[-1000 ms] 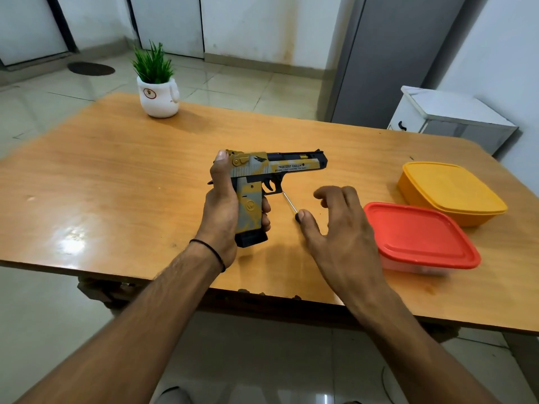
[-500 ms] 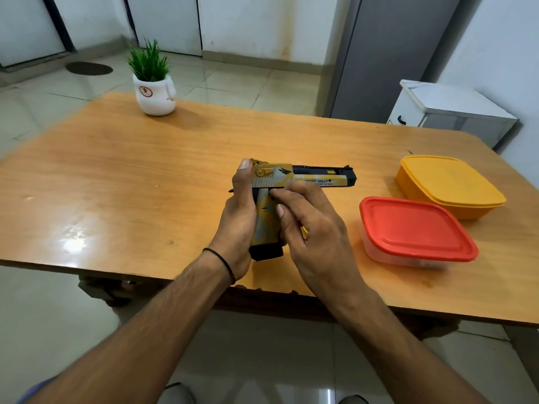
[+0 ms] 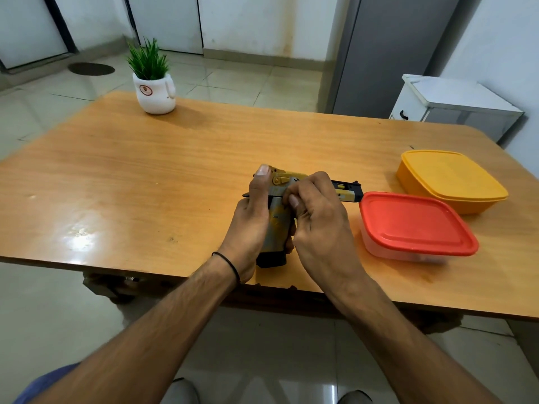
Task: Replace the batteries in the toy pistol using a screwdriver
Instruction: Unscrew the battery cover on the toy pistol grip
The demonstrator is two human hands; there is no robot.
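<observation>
Orange-brown wood forms the table (image 3: 145,176) before us, standing on pale floor tiles. A potted plant (image 3: 153,83) sits at its far left, and a red-lidded box (image 3: 414,225) lies just beside a yellow box (image 3: 449,179) at the right. Our left hand (image 3: 250,225) is clamped round the grip of the toy pistol (image 3: 277,228), thumb up along its rear. Our right hand (image 3: 320,225) curls its fingers over the frame; whether they pinch anything we cannot tell. The pistol is yellow and grey with a black base. It is near the table's front edge, barrel pointing right toward the red lid.
</observation>
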